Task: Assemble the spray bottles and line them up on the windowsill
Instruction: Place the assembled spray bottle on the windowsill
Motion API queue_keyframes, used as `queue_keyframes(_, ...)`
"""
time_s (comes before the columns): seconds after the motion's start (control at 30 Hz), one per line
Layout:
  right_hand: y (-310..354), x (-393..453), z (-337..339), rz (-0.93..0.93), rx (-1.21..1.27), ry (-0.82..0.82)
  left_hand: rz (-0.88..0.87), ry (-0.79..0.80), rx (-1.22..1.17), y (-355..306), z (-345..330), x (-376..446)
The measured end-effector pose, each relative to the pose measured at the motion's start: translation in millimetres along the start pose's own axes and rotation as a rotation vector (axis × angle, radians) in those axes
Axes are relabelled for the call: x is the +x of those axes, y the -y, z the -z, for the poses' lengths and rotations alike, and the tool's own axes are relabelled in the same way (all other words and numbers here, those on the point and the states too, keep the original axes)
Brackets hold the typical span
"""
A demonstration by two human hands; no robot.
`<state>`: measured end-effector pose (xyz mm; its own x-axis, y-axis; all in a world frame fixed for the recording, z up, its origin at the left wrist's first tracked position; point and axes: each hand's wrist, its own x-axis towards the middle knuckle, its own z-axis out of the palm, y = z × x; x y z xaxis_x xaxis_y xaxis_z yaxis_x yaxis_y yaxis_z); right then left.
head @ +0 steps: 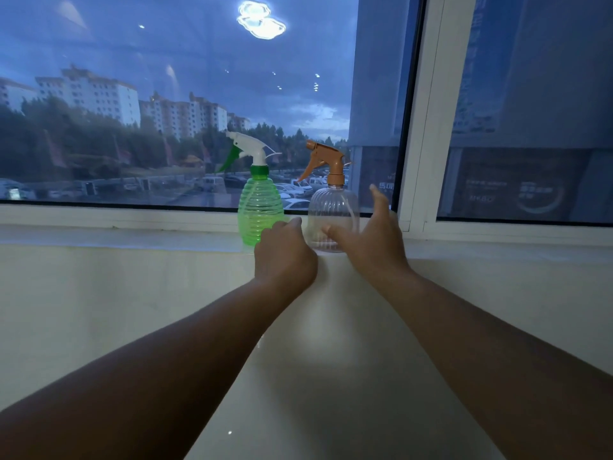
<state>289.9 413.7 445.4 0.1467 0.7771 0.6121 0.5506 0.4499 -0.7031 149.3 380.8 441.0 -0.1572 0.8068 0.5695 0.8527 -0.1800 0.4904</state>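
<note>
Two assembled spray bottles stand side by side on the white windowsill point(132, 232). The ribbed green bottle point(258, 207) carries a white head with a green trigger. To its right, the clear fluted bottle point(331, 207) has an orange trigger head point(326, 161). My left hand point(285, 254) is at the green bottle's lower right, fingers curled under, thumb pointing up between the bottles, with nothing seen in it. My right hand point(371, 240) is spread open around the clear bottle's lower right side, thumb in front of the bottle, forefinger raised beside it.
The window pane point(166, 111) rises directly behind the bottles, and a white vertical frame point(428, 127) stands just right of the clear bottle. A pale glossy surface point(331, 376) lies below the sill between my forearms.
</note>
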Motion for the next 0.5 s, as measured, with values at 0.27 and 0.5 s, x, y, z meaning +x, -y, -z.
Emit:
queue_keyframes(0.27,10.0,-57.8,-0.4,0.138,0.018,0.036,-0.069,-0.036,-0.152,10.1,8.3,-36.8)
queue_keyframes(0.5,8.4,-113.4,-6.7,0.085,-0.008,0.168,-0.014,0.126,-0.126,33.5,14.1,-88.7)
